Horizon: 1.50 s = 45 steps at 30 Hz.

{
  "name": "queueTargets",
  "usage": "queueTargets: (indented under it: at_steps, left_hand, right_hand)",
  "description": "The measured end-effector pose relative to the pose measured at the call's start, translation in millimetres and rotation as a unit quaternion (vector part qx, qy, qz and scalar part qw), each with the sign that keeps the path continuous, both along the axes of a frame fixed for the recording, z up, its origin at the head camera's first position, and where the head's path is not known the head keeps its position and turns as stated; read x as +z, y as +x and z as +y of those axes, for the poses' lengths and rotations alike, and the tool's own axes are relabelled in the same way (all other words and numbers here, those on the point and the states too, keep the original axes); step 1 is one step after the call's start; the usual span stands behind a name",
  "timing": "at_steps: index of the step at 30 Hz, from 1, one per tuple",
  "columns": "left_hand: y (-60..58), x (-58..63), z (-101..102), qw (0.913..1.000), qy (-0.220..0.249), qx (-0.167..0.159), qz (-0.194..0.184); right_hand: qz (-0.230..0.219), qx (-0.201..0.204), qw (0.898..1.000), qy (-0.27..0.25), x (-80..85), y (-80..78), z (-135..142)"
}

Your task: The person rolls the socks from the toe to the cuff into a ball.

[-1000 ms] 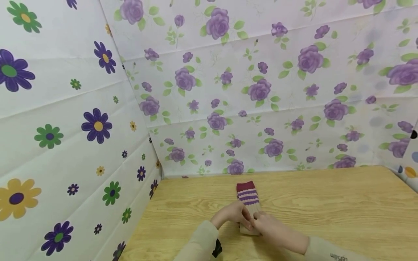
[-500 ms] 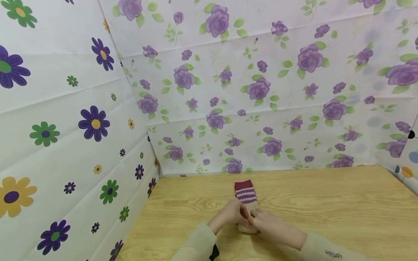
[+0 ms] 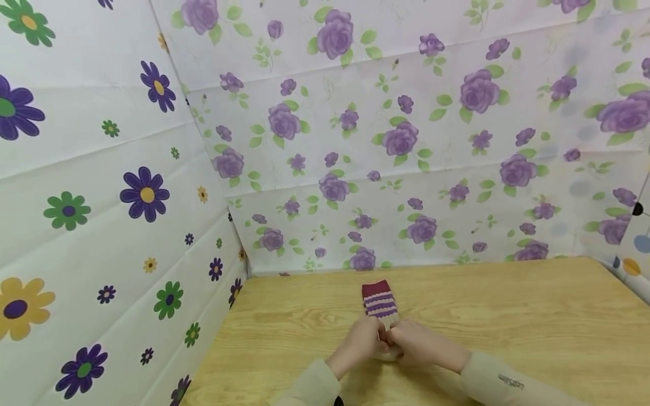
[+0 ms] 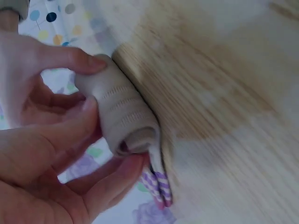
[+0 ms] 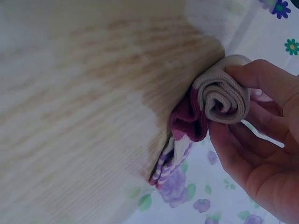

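A pair of knitted socks (image 3: 380,304) lies on the table, its maroon and purple-striped cuffs pointing away from me. Their beige near end is wound into a thick roll (image 4: 119,100), and the spiral of layers shows at its end in both wrist views. My left hand (image 3: 361,339) pinches the left end of the roll between thumb and fingers. At the other end, my right hand (image 3: 418,343) grips it, thumb on top and fingers on the far side. A maroon fold (image 5: 189,119) bulges beside the roll. The hands nearly meet, hiding much of the roll in the head view.
The wood-grain table (image 3: 508,316) stretches to both sides of the hands. A sheet with purple roses (image 3: 401,138) stands behind it, and a daisy-printed sheet (image 3: 101,225) borders the left side.
Both hands have drawn in around the near end of the socks, fingers curling more fully about it. Less of the beige part shows in the head view. The head view has shifted slightly.
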<state>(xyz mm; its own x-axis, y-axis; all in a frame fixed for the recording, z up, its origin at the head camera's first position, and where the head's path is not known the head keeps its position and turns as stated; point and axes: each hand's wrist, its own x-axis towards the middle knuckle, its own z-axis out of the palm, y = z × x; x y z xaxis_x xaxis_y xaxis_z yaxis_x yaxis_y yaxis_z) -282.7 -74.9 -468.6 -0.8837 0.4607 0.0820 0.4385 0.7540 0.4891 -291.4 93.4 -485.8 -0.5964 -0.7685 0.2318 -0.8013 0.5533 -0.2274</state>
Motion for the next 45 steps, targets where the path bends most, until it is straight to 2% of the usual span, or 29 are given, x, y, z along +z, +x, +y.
queueTargets:
  at_steps: [7, 10, 14, 20, 24, 27, 32, 37, 40, 45]
  left_hand:
    - [2.4, -0.6, -4, 0.9996, 0.007, -0.028, 0.0]
    - [0.9, -1.0, -5, 0.9995, -0.005, -0.031, 0.004]
    - [1.4, -1.6, -7, 0.999, -0.005, -0.042, -0.013]
    - [0.8, -3.6, -9, 0.9974, 0.001, -0.065, -0.029]
    - [-2.2, -5.2, -12, 0.9951, -0.005, -0.088, -0.045]
    - [-2.5, -8.4, -13, 0.9944, -0.027, -0.098, -0.026]
    - [6.3, -12.0, -7, 0.9953, -0.051, -0.081, 0.017]
    - [16.8, -8.8, 0, 0.9953, -0.058, -0.063, 0.045]
    - [16.2, -8.7, 0, 0.993, -0.067, -0.072, 0.065]
    - [11.0, -10.9, -1, 0.9925, -0.074, -0.083, 0.051]
  right_hand:
    - [-0.022, 0.021, 1.0, -0.001, 4.5, -8.3, -1]
    - [-0.07, 0.029, 0.997, -0.002, 7.2, -10.7, -1]
    - [-0.136, 0.035, 0.99, -0.007, 9.7, -13.5, 0]
    - [-0.185, 0.052, 0.981, -0.01, 11.6, -18.3, 4]
    - [-0.229, 0.067, 0.971, -0.013, 13.7, -22.5, 7]
    - [-0.259, 0.082, 0.962, -0.01, 14.4, -26.2, 9]
    - [-0.315, 0.082, 0.946, -0.002, 12.0, -33.2, 9]
    - [-0.377, 0.071, 0.924, -0.006, 9.3, -39.4, 11]
    - [-0.397, 0.062, 0.916, -0.01, 9.9, -42.2, 13]
    - [-0.419, 0.056, 0.906, -0.013, 8.8, -47.7, 17]
